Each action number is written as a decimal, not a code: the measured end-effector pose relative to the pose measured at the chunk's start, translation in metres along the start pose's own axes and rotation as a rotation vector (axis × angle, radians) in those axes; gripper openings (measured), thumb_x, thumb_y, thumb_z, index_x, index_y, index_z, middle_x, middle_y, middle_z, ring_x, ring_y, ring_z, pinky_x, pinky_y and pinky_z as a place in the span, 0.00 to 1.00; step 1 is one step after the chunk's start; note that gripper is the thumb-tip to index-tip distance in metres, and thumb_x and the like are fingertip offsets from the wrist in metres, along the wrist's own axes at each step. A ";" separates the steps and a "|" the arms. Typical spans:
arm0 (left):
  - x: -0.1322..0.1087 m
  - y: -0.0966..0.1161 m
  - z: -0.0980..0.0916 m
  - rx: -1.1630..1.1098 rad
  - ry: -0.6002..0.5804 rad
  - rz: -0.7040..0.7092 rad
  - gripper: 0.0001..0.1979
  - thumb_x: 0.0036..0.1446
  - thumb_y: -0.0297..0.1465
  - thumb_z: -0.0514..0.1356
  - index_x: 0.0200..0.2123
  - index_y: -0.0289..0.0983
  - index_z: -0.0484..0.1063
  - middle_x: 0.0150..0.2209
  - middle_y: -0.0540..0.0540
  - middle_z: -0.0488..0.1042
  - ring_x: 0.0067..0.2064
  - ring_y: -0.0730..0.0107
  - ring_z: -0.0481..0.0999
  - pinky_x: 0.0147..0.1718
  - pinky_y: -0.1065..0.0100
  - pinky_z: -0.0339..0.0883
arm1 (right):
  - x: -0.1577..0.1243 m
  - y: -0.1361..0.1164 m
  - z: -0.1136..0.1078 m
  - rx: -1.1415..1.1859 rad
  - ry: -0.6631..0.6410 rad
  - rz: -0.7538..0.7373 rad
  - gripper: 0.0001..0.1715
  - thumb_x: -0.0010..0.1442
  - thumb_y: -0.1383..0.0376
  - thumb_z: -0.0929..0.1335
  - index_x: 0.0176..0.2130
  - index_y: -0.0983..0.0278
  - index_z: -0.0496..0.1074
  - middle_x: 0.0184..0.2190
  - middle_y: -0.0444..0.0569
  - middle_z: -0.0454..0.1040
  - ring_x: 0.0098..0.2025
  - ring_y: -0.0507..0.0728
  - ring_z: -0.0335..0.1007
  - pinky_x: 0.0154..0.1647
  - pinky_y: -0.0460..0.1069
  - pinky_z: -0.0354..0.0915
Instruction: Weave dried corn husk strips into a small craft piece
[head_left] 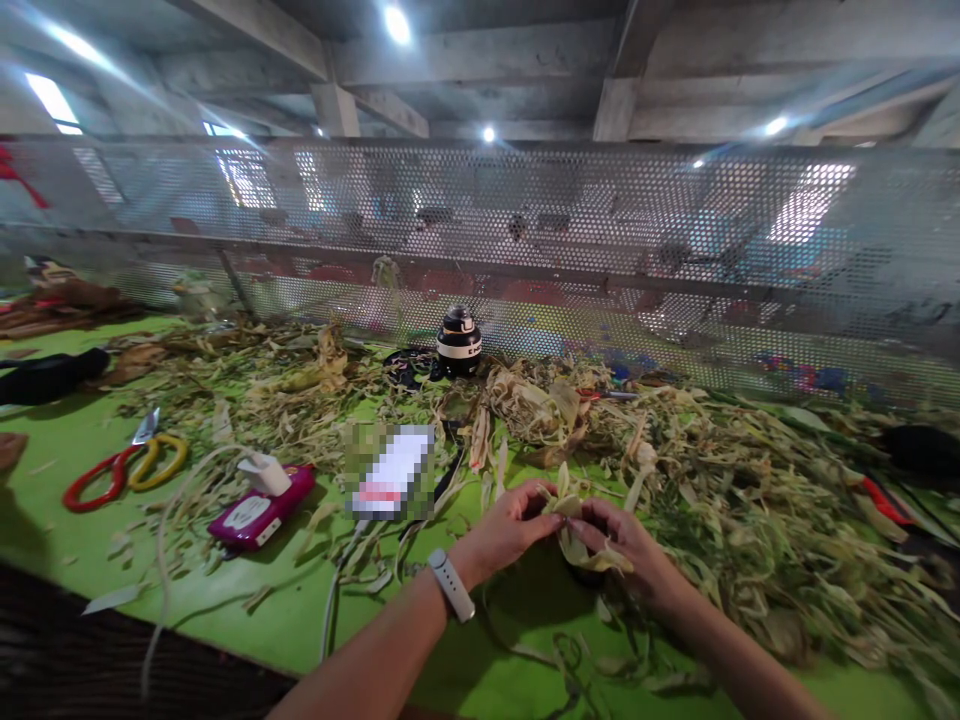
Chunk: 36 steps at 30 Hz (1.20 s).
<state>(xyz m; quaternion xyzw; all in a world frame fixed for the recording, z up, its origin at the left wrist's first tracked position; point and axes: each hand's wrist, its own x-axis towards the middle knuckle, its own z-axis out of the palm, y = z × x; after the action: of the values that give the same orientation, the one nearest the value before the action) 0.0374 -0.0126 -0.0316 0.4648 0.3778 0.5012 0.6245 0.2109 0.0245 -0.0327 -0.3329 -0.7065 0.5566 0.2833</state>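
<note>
A pale yellow-green corn husk piece [566, 505], with petal-like strips spreading out, is between my two hands above the green table. My left hand [514, 530], with a white watch [451, 585] on the wrist, pinches it from the left with thumb and fingers. From the other side my right hand [626, 545] has its fingers closed on the same piece. The two thumbs nearly meet at its middle. Just below the husk a dark rounded thing [586, 575] shows in part; what it is I cannot tell. Loose husk strips [600, 655] lie nearby.
Heaps of dried husk strips [750, 500] cover much of the green table [517, 675]. Left are scissors [120, 465], a purple power strip [262, 510] with a white charger, cables and a blurred-out phone [394, 470]. A black jar-like container [459, 345] stands before the perforated metal screen [525, 210].
</note>
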 end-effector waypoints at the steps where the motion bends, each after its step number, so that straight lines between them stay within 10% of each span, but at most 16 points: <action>1: 0.000 0.000 0.000 -0.005 -0.010 -0.006 0.18 0.43 0.37 0.66 0.36 0.37 0.67 0.31 0.51 0.69 0.34 0.72 0.67 0.36 0.70 0.60 | 0.000 -0.001 0.000 0.000 -0.004 0.002 0.19 0.55 0.53 0.66 0.35 0.66 0.69 0.29 0.47 0.69 0.29 0.52 0.63 0.28 0.45 0.60; 36: 0.001 -0.010 -0.003 0.190 -0.061 0.090 0.15 0.49 0.33 0.61 0.40 0.37 0.64 0.29 0.51 0.65 0.33 0.73 0.64 0.34 0.70 0.59 | -0.006 -0.006 0.004 -0.330 -0.019 -0.110 0.11 0.59 0.60 0.60 0.30 0.65 0.65 0.25 0.44 0.63 0.29 0.52 0.58 0.31 0.46 0.59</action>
<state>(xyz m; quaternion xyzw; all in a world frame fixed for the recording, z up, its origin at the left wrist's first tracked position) 0.0370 -0.0117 -0.0417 0.5534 0.3831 0.4762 0.5659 0.2102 0.0167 -0.0283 -0.3305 -0.8081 0.4198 0.2481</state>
